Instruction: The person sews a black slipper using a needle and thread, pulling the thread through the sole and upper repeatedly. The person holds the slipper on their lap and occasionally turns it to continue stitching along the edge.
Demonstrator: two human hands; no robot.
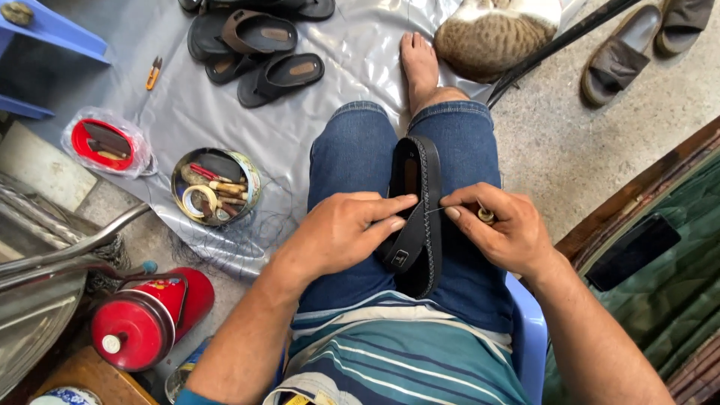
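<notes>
I'm pinning the black sandal [416,217] on my lap with my left hand [341,232]; my right hand [502,225] is pinching a needle at its stitched edge. A slip could prick my left fingertips [397,223].

Grey plastic sheet [315,127] over concrete floor [555,142]

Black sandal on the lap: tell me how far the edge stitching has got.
Done: a stitch line shows along the rim of the black sandal. In hand: the left hand pins the strap while the right hand drives an awl at the edge. Left: cannot tell; the near rim is hidden. More sandals lie on the sheet.
</notes>
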